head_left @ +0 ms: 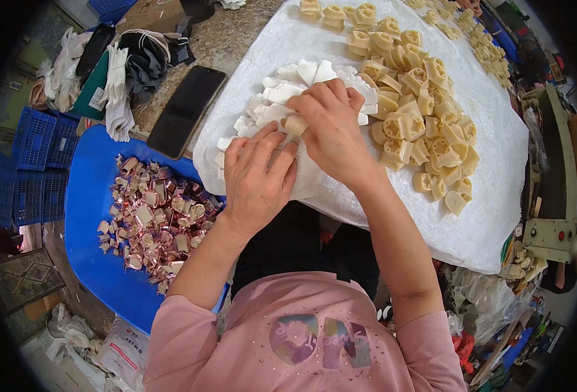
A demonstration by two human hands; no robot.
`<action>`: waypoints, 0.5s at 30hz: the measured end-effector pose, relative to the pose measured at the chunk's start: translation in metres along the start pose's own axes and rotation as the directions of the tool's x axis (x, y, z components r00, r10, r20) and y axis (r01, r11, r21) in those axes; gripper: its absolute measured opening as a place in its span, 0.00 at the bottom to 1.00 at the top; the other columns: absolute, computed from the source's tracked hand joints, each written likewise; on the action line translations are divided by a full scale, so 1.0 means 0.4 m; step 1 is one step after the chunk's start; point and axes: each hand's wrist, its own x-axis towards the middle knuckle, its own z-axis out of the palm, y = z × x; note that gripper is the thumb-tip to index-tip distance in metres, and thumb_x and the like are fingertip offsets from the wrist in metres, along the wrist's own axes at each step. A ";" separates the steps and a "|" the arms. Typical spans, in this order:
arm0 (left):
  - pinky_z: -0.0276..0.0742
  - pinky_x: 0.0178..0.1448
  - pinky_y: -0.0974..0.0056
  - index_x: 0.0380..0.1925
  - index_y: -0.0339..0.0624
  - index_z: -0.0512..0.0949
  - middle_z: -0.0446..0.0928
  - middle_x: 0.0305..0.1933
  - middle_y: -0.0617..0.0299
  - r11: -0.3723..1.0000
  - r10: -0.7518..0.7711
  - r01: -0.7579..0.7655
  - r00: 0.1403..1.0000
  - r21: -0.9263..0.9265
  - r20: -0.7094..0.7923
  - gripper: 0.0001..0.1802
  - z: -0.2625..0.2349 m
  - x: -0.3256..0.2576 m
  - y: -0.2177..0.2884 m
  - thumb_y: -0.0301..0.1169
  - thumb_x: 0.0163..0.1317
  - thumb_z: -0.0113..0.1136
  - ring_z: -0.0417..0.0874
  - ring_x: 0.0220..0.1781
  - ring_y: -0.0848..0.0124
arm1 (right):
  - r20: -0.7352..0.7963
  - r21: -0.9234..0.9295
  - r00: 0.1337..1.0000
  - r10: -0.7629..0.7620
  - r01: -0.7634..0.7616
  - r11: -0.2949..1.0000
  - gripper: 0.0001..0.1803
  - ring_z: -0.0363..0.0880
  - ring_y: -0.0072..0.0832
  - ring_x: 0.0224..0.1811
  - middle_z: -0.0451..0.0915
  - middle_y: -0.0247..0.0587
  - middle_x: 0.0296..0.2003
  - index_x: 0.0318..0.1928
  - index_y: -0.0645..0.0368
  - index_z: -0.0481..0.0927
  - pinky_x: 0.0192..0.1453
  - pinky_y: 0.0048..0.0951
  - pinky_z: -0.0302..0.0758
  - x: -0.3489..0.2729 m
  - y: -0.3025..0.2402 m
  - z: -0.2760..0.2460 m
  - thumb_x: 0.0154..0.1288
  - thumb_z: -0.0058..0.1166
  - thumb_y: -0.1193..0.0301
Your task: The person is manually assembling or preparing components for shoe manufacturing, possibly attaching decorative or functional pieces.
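Observation:
Between my two hands sits a small beige moulded piece point(295, 125). My right hand point(331, 127) is closed on it from the right, fingers bent down around its top. My left hand point(261, 173) lies palm down just left of it, fingers spread over white sheets point(308, 179); its fingertips come close to the piece, but I cannot tell whether they touch it. Under and beyond both hands is a loose pile of white scalloped-edged pieces point(278, 91). To the right of my right hand, many more beige moulded pieces point(409, 124) are heaped on the white cloth point(484, 215).
At my left stands a blue tub point(89, 255) holding shiny pink-and-beige pieces point(158, 222). A dark phone point(187, 111) lies on the worn tabletop beside the cloth. White gloves point(117, 91) hang farther left, above stacked blue crates point(33, 176). Plastic bags point(491, 294) lie at the lower right.

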 end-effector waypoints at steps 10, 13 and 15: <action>0.59 0.56 0.60 0.36 0.44 0.78 0.75 0.44 0.61 1.000 -0.001 0.001 1.000 0.004 0.016 0.17 -0.004 -0.003 -0.005 0.23 0.42 0.65 0.76 0.53 0.67 | 0.065 0.491 0.996 0.064 -0.088 0.867 0.15 0.70 0.37 0.50 0.76 0.41 0.42 0.39 0.57 0.75 0.59 0.41 0.62 -0.026 0.033 -0.104 0.50 0.49 0.84; 0.58 0.57 0.59 0.38 0.44 0.78 0.75 0.45 0.60 1.000 0.016 -0.016 1.000 -0.002 0.012 0.18 -0.005 -0.008 -0.007 0.23 0.42 0.65 0.75 0.54 0.67 | -0.158 0.881 0.847 0.508 -0.112 0.460 0.09 0.75 0.40 0.51 0.77 0.53 0.45 0.45 0.60 0.71 0.63 0.41 0.65 -0.069 0.049 -0.208 0.63 0.48 0.77; 0.57 0.58 0.60 0.39 0.44 0.78 0.74 0.46 0.58 1.000 -0.003 0.003 0.999 0.007 0.041 0.18 -0.020 -0.007 0.000 0.24 0.43 0.64 0.74 0.55 0.65 | -0.243 0.861 0.866 0.436 -0.014 0.508 0.10 0.71 0.39 0.55 0.75 0.52 0.47 0.43 0.58 0.71 0.65 0.40 0.61 -0.104 0.058 -0.255 0.61 0.52 0.74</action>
